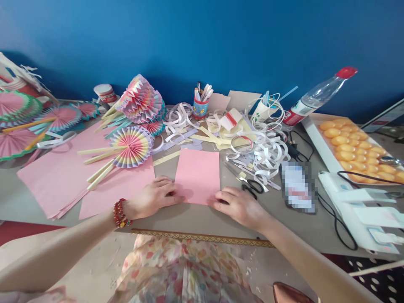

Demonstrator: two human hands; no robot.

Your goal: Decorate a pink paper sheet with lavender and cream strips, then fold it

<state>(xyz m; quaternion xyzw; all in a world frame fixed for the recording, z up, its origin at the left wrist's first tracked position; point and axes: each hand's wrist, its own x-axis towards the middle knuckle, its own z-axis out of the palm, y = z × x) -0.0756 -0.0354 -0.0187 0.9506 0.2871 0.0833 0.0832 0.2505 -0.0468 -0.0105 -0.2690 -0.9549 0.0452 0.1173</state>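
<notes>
A small pink paper sheet (198,174) lies flat on the table (189,216) in front of me. My left hand (154,196), with a red bead bracelet at the wrist, pinches the sheet's near left corner with curled fingers. At the near right corner, my right hand (238,205) presses on the sheet's edge, its fingers bent together. Both hands rest on the tabletop.
A stack of larger pink sheets (63,176) lies left, with a rainbow paper fan (131,147) and sticks on it. Scissors (246,182), curled white paper strips (265,151), a pen cup (200,107), a bottle (318,97), a tray of orange pieces (353,147) and a white device (356,210) sit right.
</notes>
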